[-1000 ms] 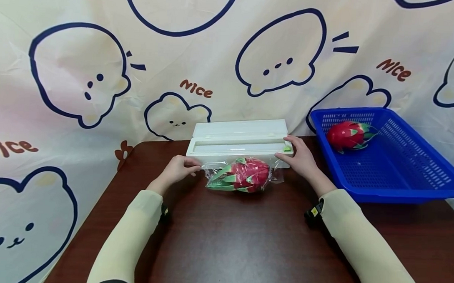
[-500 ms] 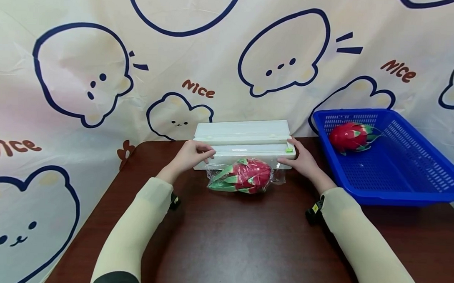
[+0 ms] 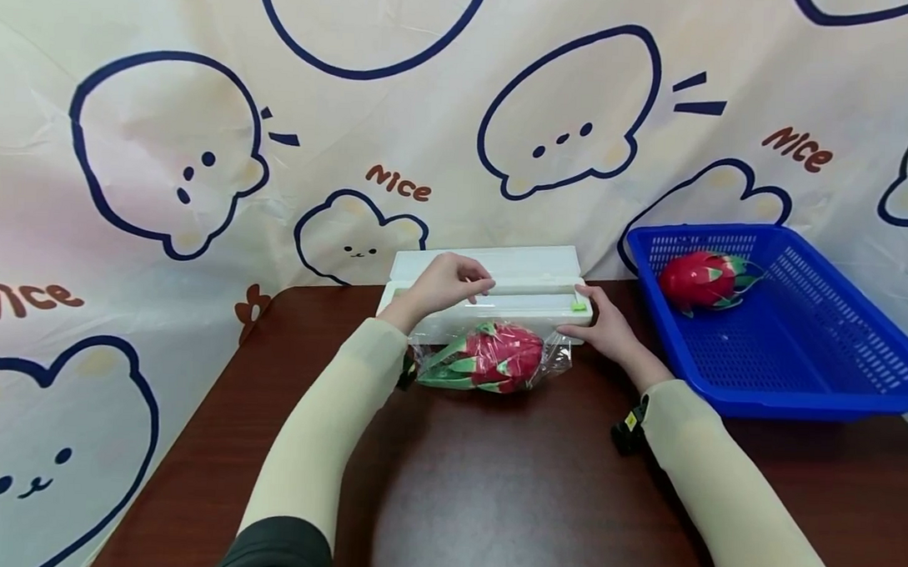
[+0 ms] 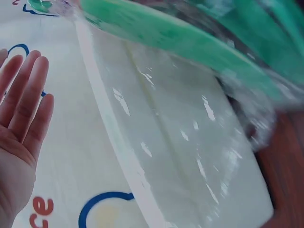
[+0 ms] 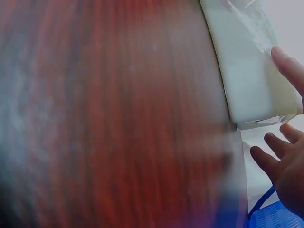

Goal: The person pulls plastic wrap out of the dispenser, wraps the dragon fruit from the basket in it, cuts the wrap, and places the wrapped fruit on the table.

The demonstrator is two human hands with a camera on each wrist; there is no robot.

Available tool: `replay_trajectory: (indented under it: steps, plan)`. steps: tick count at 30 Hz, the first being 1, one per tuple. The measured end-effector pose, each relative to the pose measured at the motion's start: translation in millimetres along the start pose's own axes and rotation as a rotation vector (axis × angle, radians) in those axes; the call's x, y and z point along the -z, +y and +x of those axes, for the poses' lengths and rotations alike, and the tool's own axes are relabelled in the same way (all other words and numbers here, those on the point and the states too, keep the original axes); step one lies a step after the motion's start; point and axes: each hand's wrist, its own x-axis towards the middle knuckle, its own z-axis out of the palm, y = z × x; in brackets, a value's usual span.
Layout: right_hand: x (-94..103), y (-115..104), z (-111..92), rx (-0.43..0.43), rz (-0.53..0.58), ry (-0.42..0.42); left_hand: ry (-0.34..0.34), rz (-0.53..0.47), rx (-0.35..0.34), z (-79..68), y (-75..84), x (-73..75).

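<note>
A white cling film dispenser (image 3: 528,307) lies across the back of the table with its lid (image 3: 533,260) raised. Its green slider (image 3: 578,307) sits at the right end. Clear film runs over the front of the dispenser to a dragon fruit (image 3: 496,358) wrapped in it. My left hand (image 3: 446,283) is over the middle of the dispenser; the left wrist view shows its fingers (image 4: 31,102) extended and nothing in the palm. With thumb in front and fingers round the end, my right hand (image 3: 610,326) holds the dispenser's right end.
A blue plastic basket (image 3: 788,399) stands at the right, with an unwrapped dragon fruit (image 3: 700,280) inside. A printed cloth (image 3: 339,129) hangs behind the brown table (image 3: 537,487).
My left hand has moved right and upward from the dispenser's left front corner to above its middle. The right hand stays at the right end, and the wrapped fruit has hardly moved.
</note>
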Motion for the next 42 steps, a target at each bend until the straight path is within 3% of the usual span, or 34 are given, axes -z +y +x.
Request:
replay_trajectory:
  steps: [7,13,23,37,42]
  plan:
    - [0.1,1.3,-0.6,0.003,0.004,-0.006,-0.037,-0.001,0.02,21.0,13.2,-5.1]
    - [1.0,1.8,-0.3,0.005,-0.004,0.002,-0.083,0.031,-0.022,39.1,26.8,-6.6]
    - [-0.7,2.9,-1.5,0.025,0.009,0.014,-0.238,0.105,-0.102,71.3,51.5,-20.9]
    - [-3.9,1.8,0.1,0.047,0.095,0.02,-0.396,0.186,-0.162,97.1,48.7,-55.1]
    - [-1.1,4.9,1.1,0.067,0.128,0.025,-0.423,0.189,-0.195,105.1,51.0,-67.2]
